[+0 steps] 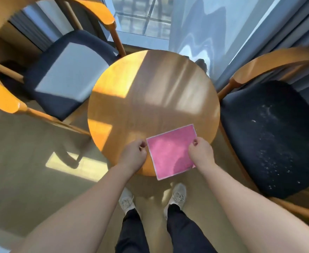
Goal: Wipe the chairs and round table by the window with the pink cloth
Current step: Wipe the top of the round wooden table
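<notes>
While the left hand point(134, 152) and right hand point(201, 152) each pinch a side of the pink cloth point(172, 151) at the round surface's point(150, 92) lower edge, its overhang could slip floorward, and crumbs on the right-hand chair point(270, 139) could scatter.

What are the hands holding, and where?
The pink cloth, pinched at its side edges: left hand on one, right hand on the other.

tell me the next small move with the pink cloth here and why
Probably lay the pink cloth flat on the round table and start wiping. The left hand and right hand pinch its side edges, holding it spread over the table's near edge, and nothing else sits on the tabletop.
</notes>
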Demonstrator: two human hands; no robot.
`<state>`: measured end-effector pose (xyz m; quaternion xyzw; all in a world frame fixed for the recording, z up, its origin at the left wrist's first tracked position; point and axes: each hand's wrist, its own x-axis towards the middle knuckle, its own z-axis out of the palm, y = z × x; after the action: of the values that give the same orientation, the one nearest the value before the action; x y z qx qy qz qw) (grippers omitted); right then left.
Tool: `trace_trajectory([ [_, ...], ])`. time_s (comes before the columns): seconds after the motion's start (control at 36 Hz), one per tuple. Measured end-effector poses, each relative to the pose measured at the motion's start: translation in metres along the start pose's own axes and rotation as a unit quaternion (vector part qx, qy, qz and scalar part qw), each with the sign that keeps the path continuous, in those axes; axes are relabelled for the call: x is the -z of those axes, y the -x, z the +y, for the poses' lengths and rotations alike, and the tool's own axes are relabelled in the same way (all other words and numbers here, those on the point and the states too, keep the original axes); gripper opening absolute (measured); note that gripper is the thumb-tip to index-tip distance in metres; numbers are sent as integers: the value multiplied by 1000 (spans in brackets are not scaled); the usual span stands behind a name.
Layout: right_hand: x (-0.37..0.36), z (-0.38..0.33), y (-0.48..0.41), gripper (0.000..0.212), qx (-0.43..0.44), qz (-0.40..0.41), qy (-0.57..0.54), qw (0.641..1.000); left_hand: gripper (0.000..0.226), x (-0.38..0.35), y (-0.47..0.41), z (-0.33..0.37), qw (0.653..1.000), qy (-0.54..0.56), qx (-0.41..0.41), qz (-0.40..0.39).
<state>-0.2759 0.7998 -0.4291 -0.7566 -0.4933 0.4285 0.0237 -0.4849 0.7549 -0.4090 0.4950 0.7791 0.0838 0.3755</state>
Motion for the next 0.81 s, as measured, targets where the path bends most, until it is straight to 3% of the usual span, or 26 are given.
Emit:
trace_trajectory([
  [0.14,-60,4,-6,50,-110,18,-20,994,33,-12,-10,-49,998,-67,19,8],
  [0.28,-107,-8,-38,67,-141,45,29,988,55,-18,-40,-92,987,-159,-16,3],
  [0.42,-138,-17,-68,74,-175,77,57,980,51,-24,-70,-137,973,-210,-87,33],
  [0.5,-135,-12,-95,72,-161,128,70,976,54,-28,-90,-157,973,-187,-115,77],
  [0.61,-116,8,-129,73,-112,173,171,964,58,-39,-112,-170,970,-173,-131,111],
  [0.81,-106,4,-152,86,-75,195,237,949,56,-48,-123,-176,966,-160,-143,144],
])
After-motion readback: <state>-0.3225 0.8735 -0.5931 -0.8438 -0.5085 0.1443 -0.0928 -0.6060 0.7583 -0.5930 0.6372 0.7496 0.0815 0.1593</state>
